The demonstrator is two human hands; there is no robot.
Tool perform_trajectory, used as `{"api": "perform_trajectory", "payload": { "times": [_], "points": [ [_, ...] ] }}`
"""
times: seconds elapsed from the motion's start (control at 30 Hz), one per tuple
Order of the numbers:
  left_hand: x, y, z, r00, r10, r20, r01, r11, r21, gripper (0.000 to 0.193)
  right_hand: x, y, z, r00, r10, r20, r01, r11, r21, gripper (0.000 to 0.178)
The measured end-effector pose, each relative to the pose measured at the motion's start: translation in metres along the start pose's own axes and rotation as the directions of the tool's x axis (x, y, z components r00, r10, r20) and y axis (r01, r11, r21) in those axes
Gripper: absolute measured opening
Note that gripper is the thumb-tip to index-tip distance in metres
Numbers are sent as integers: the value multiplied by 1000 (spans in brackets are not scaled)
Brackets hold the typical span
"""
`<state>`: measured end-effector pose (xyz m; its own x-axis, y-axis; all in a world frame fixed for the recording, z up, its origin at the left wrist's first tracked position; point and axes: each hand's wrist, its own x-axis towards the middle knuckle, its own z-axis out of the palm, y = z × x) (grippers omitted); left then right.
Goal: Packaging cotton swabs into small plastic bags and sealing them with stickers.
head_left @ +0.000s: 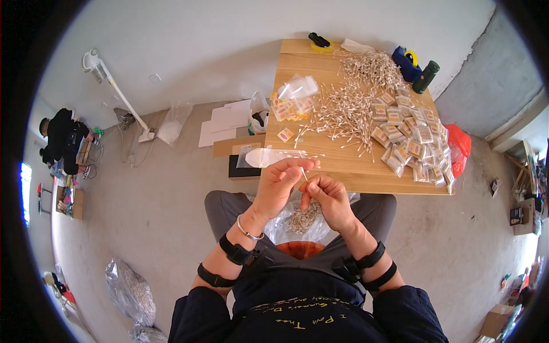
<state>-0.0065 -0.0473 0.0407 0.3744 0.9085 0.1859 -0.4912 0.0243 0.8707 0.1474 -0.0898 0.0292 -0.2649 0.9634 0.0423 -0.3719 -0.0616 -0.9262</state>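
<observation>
Your right hand has its grip pinched between thumb and fingertips on a single cotton swab, held upright-tilted over your lap at the near edge of the bench. Your left hand is just beside it, fingers loosely curved; you cannot tell whether its grip has hold of the swab's upper end. Beyond your hands lie a clear bag, a loose swab pile and, to the right, heaped swab packets. An open plastic bag of swabs rests between your legs.
</observation>
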Motion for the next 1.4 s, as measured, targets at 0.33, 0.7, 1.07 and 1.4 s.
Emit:
{"api": "perform_trajectory", "payload": {
  "times": [0.33,0.7,1.07,1.4],
  "points": [
    [-24,-30,-21,984,-116,-137,128,989,79,25,-3,21,-4,995,101,24,-100,994,-43,19],
    [-39,-58,-55,974,-185,-134,209,959,194,20,7,56,-20,903,416,108,-421,907,23,26],
    [-21,-67,-65,947,-240,-212,271,954,131,16,28,63,-31,940,341,14,-341,940,-9,18],
    [-26,-82,-81,941,-280,-192,276,960,-47,17,29,74,-34,930,366,31,-365,931,-28,26]
  ]
}}
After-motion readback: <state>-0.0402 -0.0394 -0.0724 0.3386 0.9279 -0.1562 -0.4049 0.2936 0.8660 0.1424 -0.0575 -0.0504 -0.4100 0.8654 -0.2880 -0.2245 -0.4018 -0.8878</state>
